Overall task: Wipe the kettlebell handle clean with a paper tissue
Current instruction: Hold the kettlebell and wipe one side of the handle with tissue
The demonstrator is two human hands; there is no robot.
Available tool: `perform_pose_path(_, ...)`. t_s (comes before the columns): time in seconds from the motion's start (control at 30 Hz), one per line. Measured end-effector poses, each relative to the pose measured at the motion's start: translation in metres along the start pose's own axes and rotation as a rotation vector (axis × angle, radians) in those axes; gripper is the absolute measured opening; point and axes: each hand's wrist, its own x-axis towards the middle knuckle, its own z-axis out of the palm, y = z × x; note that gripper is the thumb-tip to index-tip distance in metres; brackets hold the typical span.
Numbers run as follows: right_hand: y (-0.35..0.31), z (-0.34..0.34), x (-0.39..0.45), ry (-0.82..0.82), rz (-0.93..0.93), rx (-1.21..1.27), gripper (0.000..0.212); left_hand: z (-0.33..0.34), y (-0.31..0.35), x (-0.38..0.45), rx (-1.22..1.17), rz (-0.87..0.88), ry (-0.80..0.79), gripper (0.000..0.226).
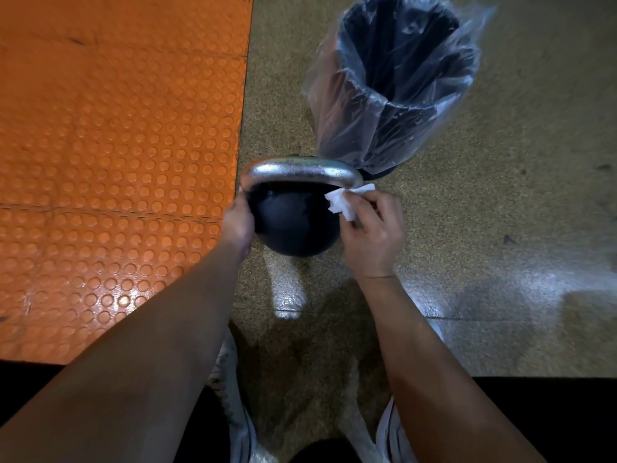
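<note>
Right hand (370,235) pressing white tissue (344,203) on shiny silver handle (300,172), black kettlebell (293,225)

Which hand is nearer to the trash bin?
Right. The right hand holds the tissue just below the trash bin; the left hand is across the kettlebell.

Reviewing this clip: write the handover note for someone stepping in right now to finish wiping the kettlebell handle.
Left hand: steadies the kettlebell at the handle's left base.
Right hand: pinches the paper tissue against the right end of the silver handle.
Kettlebell stands on the speckled floor, beside the orange mat, with the lined bin just behind it.
Done: tissue in hand, on the handle.
Left: wipe along the top bar and left side; how much is already clean cannot be told.
</note>
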Motion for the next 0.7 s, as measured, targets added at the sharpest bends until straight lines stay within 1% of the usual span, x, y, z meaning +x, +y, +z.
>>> perform_pose_path(0.13,0.000,0.010,0.000,-0.078,-0.028,-0.009,0.026,0.002,0.002,-0.001,-0.003,0.007,0.011,0.051)
perform_pose_path(0.27,0.003,0.005,-0.001,0.012,-0.035,-0.031,0.024,0.001,0.001,0.000,0.005,-0.001,0.014,0.050)
perform_pose_path(0.3,0.001,0.006,0.000,0.016,-0.058,-0.032,0.023,0.001,0.001,0.000,0.007,0.000,0.016,0.049)
perform_pose_path(0.37,0.001,0.011,0.000,-0.029,-0.076,-0.038,0.025,0.002,0.002,-0.001,0.003,0.000,0.019,0.047)
perform_pose_path(0.43,0.000,0.015,-0.007,-0.054,0.018,-0.051,0.029,0.002,0.002,-0.002,0.008,0.003,0.008,0.046)
perform_pose_path(0.5,-0.008,0.013,-0.017,-0.031,0.240,0.016,0.031,0.001,0.002,-0.002,0.011,0.003,0.000,0.046)
perform_pose_path(0.53,-0.018,0.011,-0.018,-0.011,0.395,0.084,0.029,0.001,0.001,-0.001,0.016,0.001,-0.001,0.047)
perform_pose_path(0.63,-0.055,0.013,-0.003,0.091,1.012,0.320,0.017,0.000,0.001,0.001,0.032,0.002,0.017,0.049)
perform_pose_path(0.7,-0.074,0.018,0.015,0.178,1.367,0.553,0.010,-0.001,-0.001,0.003,0.041,-0.005,0.019,0.051)
